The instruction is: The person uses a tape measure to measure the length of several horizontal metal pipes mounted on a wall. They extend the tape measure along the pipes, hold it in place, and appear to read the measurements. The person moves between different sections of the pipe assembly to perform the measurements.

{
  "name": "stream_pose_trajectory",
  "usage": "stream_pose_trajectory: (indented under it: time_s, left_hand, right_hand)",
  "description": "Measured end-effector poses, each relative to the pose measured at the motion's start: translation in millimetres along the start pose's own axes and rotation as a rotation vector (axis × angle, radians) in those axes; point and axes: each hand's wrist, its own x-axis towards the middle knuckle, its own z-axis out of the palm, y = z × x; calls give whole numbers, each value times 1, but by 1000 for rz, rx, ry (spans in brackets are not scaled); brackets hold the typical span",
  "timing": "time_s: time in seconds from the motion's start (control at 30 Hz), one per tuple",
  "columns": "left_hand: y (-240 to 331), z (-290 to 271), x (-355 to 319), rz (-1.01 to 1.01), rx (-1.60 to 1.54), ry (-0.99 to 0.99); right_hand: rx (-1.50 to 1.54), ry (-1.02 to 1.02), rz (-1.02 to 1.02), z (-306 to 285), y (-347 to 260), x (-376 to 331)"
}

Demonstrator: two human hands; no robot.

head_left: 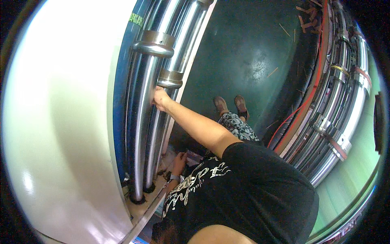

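My right hand (161,99) reaches across to two upright polished steel rods and sits between them, just below a collar (170,79) on the rear rod (153,142). Its fingers are curled in against the front rod (145,105), and their tips are hidden, so what they hold does not show. A larger collar (155,44) rings the front rod higher up. Lower down, close to my chest, my left hand (179,162) has bent fingers beside a dull purplish flat item (195,157). A band circles that wrist. Shadow hides what this hand grips.
A blue machine column (122,93) and a large pale panel (61,122) stand to the left. The rods enter a dirty ledge (140,205) below. Dark green floor (243,49) bears scattered strips. At right, a red cable (313,95) runs beside more steel rods (349,114).
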Motion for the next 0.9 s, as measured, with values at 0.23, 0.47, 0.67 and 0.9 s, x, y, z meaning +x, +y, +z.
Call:
stream_pose_trajectory:
  time_s: [0.23, 0.47, 0.67, 0.9]
  left_hand:
    - [41, -19, 16, 19, 112, 35]
    - [57, -2, -2, -92, 110, 63]
    - [58, -7, -25, 127, -89, 136]
    - [14, -3, -19, -223, -182, 16]
  right_hand:
    - [75, -53, 1, -12, 23, 37]
    - [9, -34, -1, 4, -6, -8]
    - [-149, -78, -76, -3, -6, 3]
    - [-227, 98, -9, 2, -26, -11]
